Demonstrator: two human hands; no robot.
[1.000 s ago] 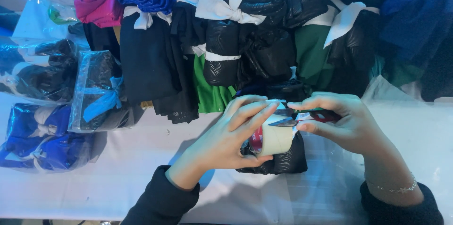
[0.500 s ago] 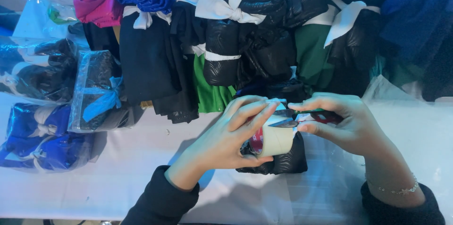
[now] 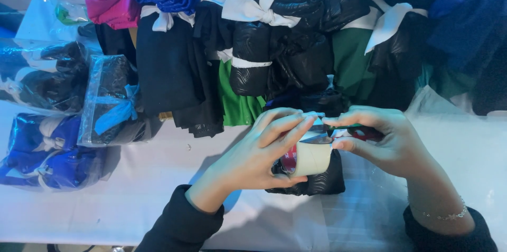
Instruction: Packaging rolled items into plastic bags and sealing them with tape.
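Cream tape is where we start: our left hand (image 3: pixel 259 154) curls its fingers around a roll of tape (image 3: pixel 309 158), thumb underneath and the long fingers laid over the top, holding it just above a small black glossy bundle (image 3: pixel 322 180) that lies on the white table (image 3: pixel 132 199). Our right hand (image 3: pixel 391 143) meets it from the other side, fingers closed on a pair of scissors (image 3: pixel 346 131), the red handles tucked in the palm and the dark blades reaching into the strip at the roll. Set against the frames of a second ago, almost nothing moves; the left fingers lie a touch flatter over the roll, the right hand keeps its pinch, the bundle sits where it did. So we judge the cut is right at the tape and not yet through, though we cannot see the blade edges clearly. Off to our left lie bagged blue clothes (image 3: pixel 42 151) and a clear-wrapped dark packet (image 3: pixel 113 101). Farthest out runs the row of rolled garments (image 3: pixel 274 35), black, green, blue and magenta, many tied with white bands
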